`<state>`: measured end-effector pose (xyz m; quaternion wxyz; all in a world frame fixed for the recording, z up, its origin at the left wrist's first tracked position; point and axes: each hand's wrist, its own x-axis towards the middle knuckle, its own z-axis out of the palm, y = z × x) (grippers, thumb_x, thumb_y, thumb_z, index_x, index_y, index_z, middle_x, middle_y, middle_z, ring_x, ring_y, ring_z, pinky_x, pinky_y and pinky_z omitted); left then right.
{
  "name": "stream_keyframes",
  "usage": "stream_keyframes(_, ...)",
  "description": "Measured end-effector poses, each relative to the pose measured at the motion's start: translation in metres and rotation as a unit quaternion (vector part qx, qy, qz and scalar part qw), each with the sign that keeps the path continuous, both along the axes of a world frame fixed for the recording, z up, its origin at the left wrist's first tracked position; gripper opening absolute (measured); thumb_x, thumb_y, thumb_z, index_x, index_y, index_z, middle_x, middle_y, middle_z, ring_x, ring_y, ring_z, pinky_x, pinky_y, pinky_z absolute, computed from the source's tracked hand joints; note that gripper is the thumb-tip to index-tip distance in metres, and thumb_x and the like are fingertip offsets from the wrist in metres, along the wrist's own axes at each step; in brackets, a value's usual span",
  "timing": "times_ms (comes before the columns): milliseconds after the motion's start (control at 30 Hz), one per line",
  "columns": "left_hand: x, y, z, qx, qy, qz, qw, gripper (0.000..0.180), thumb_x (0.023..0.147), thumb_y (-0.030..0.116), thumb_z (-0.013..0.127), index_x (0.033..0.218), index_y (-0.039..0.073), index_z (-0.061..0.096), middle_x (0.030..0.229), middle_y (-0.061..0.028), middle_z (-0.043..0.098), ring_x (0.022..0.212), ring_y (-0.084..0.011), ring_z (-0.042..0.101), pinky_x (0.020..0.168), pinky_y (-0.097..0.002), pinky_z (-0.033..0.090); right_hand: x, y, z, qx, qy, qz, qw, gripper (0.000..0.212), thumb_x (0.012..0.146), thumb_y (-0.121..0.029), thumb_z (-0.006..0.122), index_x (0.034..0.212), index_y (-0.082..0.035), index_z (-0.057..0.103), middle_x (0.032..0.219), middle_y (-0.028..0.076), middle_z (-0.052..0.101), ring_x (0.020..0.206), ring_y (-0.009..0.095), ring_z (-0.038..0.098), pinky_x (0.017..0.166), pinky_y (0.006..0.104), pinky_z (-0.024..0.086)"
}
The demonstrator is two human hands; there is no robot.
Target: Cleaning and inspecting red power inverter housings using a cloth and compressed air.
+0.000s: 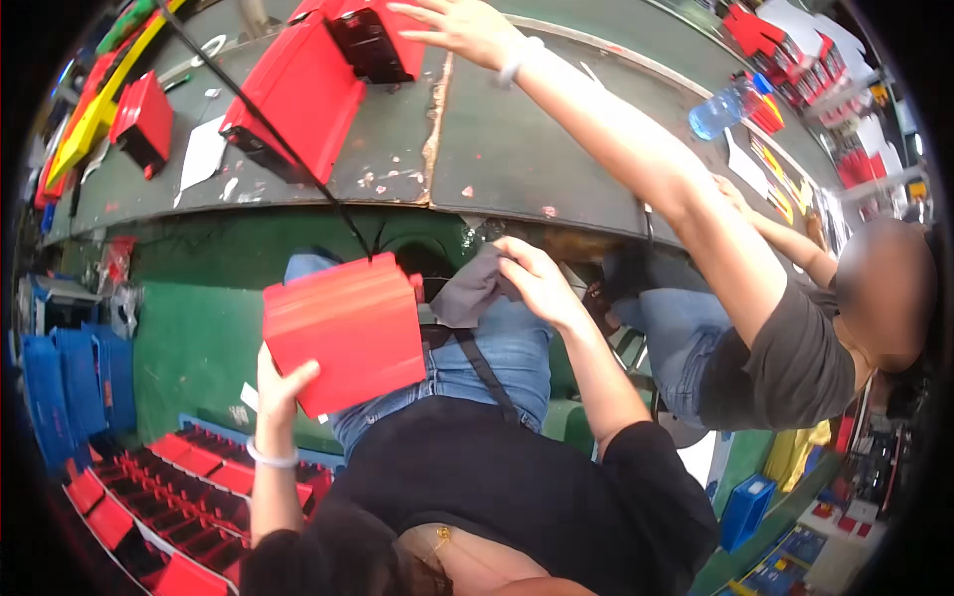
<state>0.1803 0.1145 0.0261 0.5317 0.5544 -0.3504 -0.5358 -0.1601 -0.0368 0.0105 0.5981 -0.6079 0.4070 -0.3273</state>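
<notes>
My left hand [282,385] grips a red box-shaped casing [343,333] at its lower left corner, with the thumb on the face toward me. The casing is held above my lap, tilted, and a small red knob sticks out on its right side. In my right hand [540,283] a grey cloth [467,290] is pinched between the fingers, just right of the casing and apart from most of it. A thin black cord or rod [288,144] runs from the upper left down to behind the casing.
A co-worker's arm [636,134] reaches across the workbench [537,139] toward red-and-black casings [308,94]. A smaller red casing [144,119] stands at the left, and a water bottle [730,106] lies at the right. Rows of red parts [189,487] sit at lower left near blue bins [75,382].
</notes>
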Motion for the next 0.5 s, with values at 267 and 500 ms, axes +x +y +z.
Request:
stream_keyframes(267, -0.033, -0.056, 0.015, 0.014, 0.285, 0.069, 0.956, 0.048, 0.085, 0.019, 0.065, 0.125, -0.003, 0.05, 0.116, -0.0159, 0.061, 0.102, -0.0257, 0.063, 0.09, -0.0371, 0.051, -0.018, 0.033, -0.03, 0.161, -0.024, 0.04, 0.986, 0.032, 0.089, -0.006, 0.05, 0.12, 0.0, 0.056, 0.11, 0.001, 0.061, 0.101, 0.009, 0.054, 0.091, 0.0236, 0.041)
stream_keyframes(500, -0.1, -0.089, 0.025, 0.023, 0.336, 0.079, 0.938, 0.045, 0.089, 0.023, 0.062, 0.128, 0.003, 0.05, 0.122, -0.0103, 0.06, 0.109, -0.0243, 0.059, 0.093, -0.0372, 0.049, 0.017, 0.053, 0.006, 0.024, -0.17, 0.053, 0.984, 0.063, 0.079, -0.011, 0.071, 0.133, 0.001, 0.04, 0.127, 0.008, 0.049, 0.116, 0.018, 0.049, 0.102, 0.0315, 0.037)
